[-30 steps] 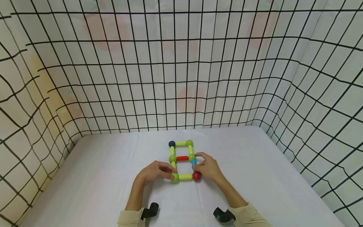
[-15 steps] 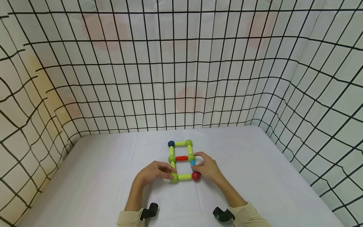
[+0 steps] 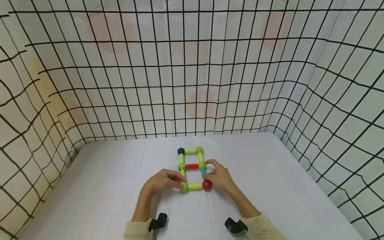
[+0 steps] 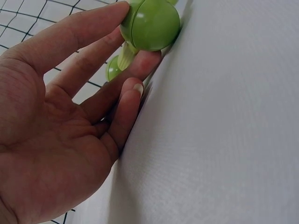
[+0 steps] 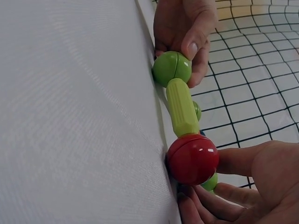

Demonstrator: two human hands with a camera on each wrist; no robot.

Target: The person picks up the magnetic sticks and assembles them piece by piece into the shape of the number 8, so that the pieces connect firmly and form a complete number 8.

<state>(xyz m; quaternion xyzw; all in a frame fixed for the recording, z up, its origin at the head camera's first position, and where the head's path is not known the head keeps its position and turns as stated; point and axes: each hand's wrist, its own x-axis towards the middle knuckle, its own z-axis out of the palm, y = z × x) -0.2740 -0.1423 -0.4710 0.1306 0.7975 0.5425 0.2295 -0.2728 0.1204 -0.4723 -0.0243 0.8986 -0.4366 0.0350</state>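
Sticks and balls joined into a two-cell ladder shape lie on the white table. My left hand (image 3: 166, 180) holds the near-left green ball (image 4: 156, 25), thumb at one side and fingers at the other. My right hand (image 3: 220, 176) is at the right side of the shape. Its thumb and fingers pinch around the blue stick (image 3: 204, 172), close to the red ball (image 5: 192, 159). The forefinger reaches up to the middle-right green ball (image 3: 202, 165). A yellow-green stick (image 5: 182, 108) links the two near balls. Part of the blue stick is hidden by the thumb.
A red stick (image 3: 192, 166) forms the middle rung. Beyond it, a dark blue ball (image 3: 181, 151) and a green ball (image 3: 199, 150) make the far corners. Black grid netting (image 3: 195, 83) in front of white walls encloses the back and sides of the table (image 3: 255, 160).
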